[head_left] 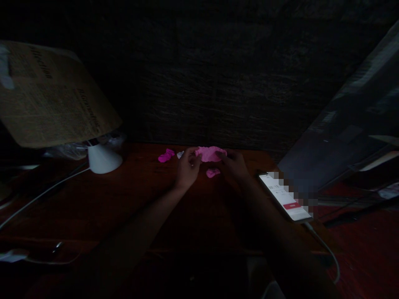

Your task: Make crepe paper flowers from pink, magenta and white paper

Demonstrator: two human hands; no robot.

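Observation:
Both hands hold a flattened pink lump of clay-like material (210, 153) above the dark red table (102, 203). My left hand (187, 168) pinches its left edge with thumb and fingers. My right hand (233, 165) grips its right edge. A smaller pink piece (213, 172) lies on the table just below, between the hands. Another pink piece (166, 156) lies to the left, with a small white bit (180, 154) beside it.
A lamp with a white base (103, 158) and a printed paper shade (50, 95) stands at the left, its cable trailing forward. A lit phone (285, 196) with a cable lies at the right. A dark wall rises behind. The scene is dim.

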